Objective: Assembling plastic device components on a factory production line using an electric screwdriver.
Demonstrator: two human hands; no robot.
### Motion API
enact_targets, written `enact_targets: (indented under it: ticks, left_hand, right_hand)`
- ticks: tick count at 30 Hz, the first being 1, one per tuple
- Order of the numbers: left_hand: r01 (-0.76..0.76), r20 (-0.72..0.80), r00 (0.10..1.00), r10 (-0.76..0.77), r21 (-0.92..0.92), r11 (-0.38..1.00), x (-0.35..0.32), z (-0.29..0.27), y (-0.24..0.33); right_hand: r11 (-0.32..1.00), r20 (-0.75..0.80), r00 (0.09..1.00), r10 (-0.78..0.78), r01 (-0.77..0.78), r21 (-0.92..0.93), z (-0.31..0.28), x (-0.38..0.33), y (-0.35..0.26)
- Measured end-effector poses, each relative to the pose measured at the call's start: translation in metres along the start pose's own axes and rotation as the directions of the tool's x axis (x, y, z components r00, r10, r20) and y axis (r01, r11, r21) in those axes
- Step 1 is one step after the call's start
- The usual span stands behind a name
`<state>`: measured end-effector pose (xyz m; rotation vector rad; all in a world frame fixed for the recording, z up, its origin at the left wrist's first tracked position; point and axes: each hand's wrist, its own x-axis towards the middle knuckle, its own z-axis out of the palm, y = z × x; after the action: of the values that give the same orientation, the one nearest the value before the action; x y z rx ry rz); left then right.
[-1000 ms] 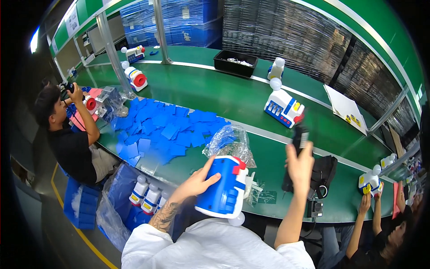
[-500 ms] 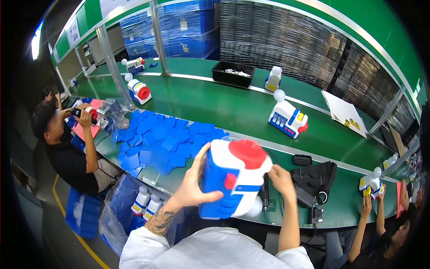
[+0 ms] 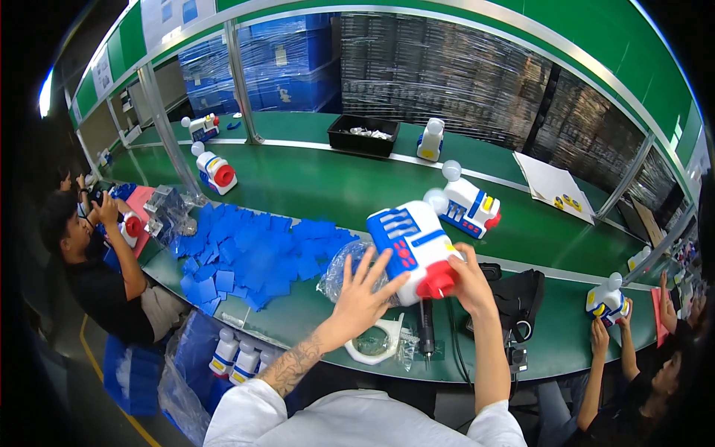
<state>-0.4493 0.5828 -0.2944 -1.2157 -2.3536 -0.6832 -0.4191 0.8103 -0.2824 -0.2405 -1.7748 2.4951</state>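
Note:
A white, blue and red plastic toy (image 3: 414,249) is held up above the green bench between both hands. My left hand (image 3: 363,289) presses flat against its blue side with fingers spread. My right hand (image 3: 465,278) cups the red end. Under the toy on the bench lie a black power screwdriver (image 3: 426,333), a white tape roll (image 3: 372,343) and a clear plastic bag (image 3: 344,267).
A heap of blue squares (image 3: 253,253) covers the bench (image 3: 588,343) to the left. More such toys (image 3: 468,203) stand on the green conveyor (image 3: 328,186). A black tray (image 3: 363,135) sits far back. A black pouch (image 3: 520,294) lies right. People work at both sides.
The toy has turned in my hands from upright with the red cap on top to lying sideways with the red end pointing right. My left hand has opened flat on it.

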Motion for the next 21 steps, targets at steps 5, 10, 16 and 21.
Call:
enact_targets:
  ticks: [5, 10, 16, 21]
  left_hand:
    - [0.150, 0.036, 0.989, -0.145, -0.256, 0.955, -0.061, 0.035, 0.016]
    - [0.212, 0.075, 0.977, -0.200, -0.223, 0.952, -0.115, 0.070, 0.013]
    - [0.216, 0.036, 0.976, -0.214, -0.036, 0.976, -0.120, 0.082, 0.014]
    - [0.226, 0.028, 0.974, -0.226, -0.001, 0.974, -0.115, 0.083, 0.017]
  right_hand:
    - [0.386, -0.003, 0.780, -0.626, 0.306, -0.870, -0.004, 0.132, 0.025]
    - [0.352, -0.126, 0.846, -0.518, 0.077, -0.933, -0.032, 0.208, 0.060]
    - [0.311, -0.190, 0.863, -0.467, -0.041, -0.949, -0.049, 0.187, 0.024]
    - [-0.004, -0.119, 0.699, -0.705, -0.171, -0.985, -0.146, 0.199, -0.031]
